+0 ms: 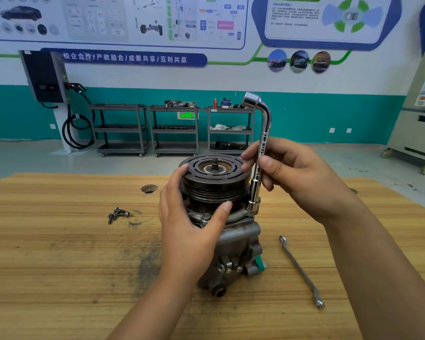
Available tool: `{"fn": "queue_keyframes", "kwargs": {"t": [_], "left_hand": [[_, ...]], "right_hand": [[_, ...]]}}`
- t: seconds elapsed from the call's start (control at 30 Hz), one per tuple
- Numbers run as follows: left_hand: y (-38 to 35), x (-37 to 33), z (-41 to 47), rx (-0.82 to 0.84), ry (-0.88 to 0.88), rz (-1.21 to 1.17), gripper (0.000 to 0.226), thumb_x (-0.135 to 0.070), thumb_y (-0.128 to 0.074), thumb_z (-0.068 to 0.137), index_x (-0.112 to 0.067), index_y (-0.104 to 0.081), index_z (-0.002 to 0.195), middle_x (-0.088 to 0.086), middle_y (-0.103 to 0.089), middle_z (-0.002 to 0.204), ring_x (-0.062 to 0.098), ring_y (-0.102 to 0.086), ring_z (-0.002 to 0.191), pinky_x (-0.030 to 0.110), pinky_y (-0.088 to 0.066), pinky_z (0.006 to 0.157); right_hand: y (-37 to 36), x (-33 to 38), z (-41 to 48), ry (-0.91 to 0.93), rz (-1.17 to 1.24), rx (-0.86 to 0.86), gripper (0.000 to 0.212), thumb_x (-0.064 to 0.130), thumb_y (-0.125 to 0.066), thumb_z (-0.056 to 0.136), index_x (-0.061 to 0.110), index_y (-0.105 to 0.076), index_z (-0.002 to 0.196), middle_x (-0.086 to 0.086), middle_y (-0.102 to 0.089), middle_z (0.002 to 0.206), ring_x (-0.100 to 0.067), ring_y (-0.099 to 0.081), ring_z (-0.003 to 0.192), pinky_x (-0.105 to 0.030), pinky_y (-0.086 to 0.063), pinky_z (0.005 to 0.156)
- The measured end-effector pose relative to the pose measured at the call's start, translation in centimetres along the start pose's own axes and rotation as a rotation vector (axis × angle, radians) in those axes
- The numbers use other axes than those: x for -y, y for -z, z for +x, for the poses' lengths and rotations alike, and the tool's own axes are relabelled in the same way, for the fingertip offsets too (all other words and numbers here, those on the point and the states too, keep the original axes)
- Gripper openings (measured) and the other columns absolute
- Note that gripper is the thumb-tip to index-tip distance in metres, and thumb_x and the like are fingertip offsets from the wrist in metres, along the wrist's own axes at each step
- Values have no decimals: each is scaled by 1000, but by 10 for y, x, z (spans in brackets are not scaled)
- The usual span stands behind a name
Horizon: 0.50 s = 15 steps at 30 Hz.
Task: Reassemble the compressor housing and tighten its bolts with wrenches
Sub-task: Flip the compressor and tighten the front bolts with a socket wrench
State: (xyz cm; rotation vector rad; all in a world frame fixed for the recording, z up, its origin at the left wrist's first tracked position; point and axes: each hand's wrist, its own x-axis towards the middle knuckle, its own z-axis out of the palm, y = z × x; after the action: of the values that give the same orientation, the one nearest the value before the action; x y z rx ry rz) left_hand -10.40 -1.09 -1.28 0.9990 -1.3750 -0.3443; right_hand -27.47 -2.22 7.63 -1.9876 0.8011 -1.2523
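One ring spanner (pixel 301 269) lies flat on the wooden table (pixel 59 266) nearest the viewer, just to the right of the single compressor (pixel 233 244), which stands on end near the table's middle with its grooved pulley (pixel 214 177) uppermost. Two hands are at work. The left hand (pixel 189 217) is curled round the pulley, thumb on the near side and fingers over the far-left rim. The right hand (pixel 292 175) pinches the shaft of one L-shaped socket wrench (pixel 263 143) between thumb and fingers. The wrench stands upright with its lower socket set down on the housing flange at the compressor's right, and whatever is under that socket is hidden. To the left, apart from the compressor, lies a small cluster of loose bolts (pixel 118 214), seemingly three. Beyond them is one dark hole (pixel 148 188) in the tabletop. The wood is striped and stained with dark grease. Across the grey floor stand three metal shelf carts (pixel 174 128) against a teal-and-white wall, with one charger box (pixel 43 77) and its looped cable to the left, one white cabinet (pixel 415 133) on castors to the right, and posters (pixel 133 18) above.
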Motion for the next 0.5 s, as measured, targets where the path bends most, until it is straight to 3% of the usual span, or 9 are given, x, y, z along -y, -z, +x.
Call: {"fn": "queue_keyframes", "kwargs": {"t": [0.23, 0.3, 0.37, 0.43, 0.5], "left_hand": [[2, -7, -2, 0, 30, 32, 70, -53, -65, 68, -53, -29, 128, -15, -37, 137, 7, -34, 130, 42, -35, 107], [3, -16, -2, -31, 9, 132, 71, -62, -55, 68, -45, -32, 133, -9, -28, 146, 16, -23, 138, 52, -28, 110], [4, -32, 1, -75, -134, 224, 69, -60, -50, 75, -30, -38, 137, -7, -23, 149, 17, -14, 142, 59, -21, 110], [0, -58, 8, -79, -237, 110, 66, -52, -50, 83, -27, -32, 141, -12, -39, 143, 10, -31, 137, 48, -32, 109], [-6, -87, 21, -31, -176, -154, 65, -44, -53, 88, -25, -26, 144, -16, -57, 126, -3, -51, 118, 21, -44, 97]], "right_hand": [[-5, 3, 2, 11, -26, -78, 19, 1, -52, 90, 16, -63, 86, 5, -70, 74, -3, -51, 51, -17, -46, 51], [-5, 3, 2, 5, -24, -93, 18, 1, -54, 89, 16, -63, 85, 5, -70, 73, -4, -52, 51, -18, -46, 51], [-4, 4, 1, 4, -21, -96, 16, 2, -55, 88, 16, -63, 86, 6, -69, 71, -4, -52, 51, -18, -47, 50], [-4, 3, 2, 9, -23, -87, 13, 2, -56, 87, 14, -62, 87, 8, -67, 67, -4, -53, 51, -18, -46, 50], [-5, 2, 2, 9, -6, -74, 8, 3, -57, 87, 9, -61, 89, 9, -64, 64, -3, -53, 52, -18, -45, 49]]}}
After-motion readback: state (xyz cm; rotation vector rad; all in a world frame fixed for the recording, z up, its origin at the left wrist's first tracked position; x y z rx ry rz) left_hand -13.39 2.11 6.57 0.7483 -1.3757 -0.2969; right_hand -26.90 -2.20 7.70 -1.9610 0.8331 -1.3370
